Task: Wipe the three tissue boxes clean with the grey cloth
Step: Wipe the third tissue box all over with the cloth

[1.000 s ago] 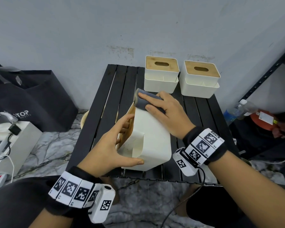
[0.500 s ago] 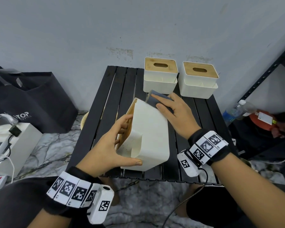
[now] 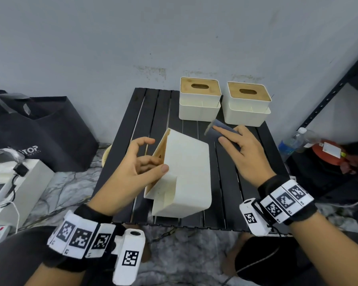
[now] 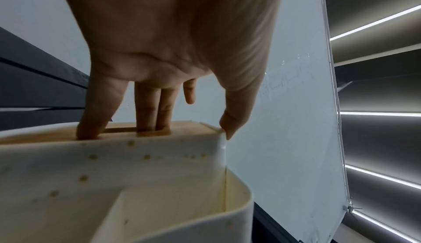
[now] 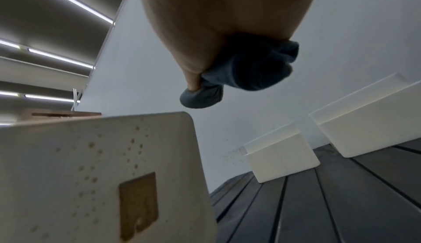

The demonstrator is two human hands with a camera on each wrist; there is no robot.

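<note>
A cream tissue box (image 3: 186, 172) lies tipped on its side at the front of the black slatted table (image 3: 153, 112), its wooden lid facing left. Brown spots dot its wall (image 5: 91, 174). My left hand (image 3: 153, 159) grips it: fingers (image 4: 145, 106) reach into the lid slot and the thumb sits on the white corner. My right hand (image 3: 225, 137) hovers just right of the box's far end and pinches the bunched grey cloth (image 3: 217, 131), thumb (image 5: 193, 77) under it, clear of the box. Two more upright boxes (image 3: 199, 100) (image 3: 247, 104) stand side by side at the back.
A black bag (image 3: 39, 131) and a white box with cables (image 3: 19, 182) sit on the floor at left. A black shelf frame (image 3: 329, 96), a water bottle (image 3: 291, 141) and a red object (image 3: 329, 153) are at right. The wall stands close behind the table.
My right hand slid the cloth off the tipped box's far end and moved it right, clear of the box. My left thumb shifted from the box's lower side up to its edge.
</note>
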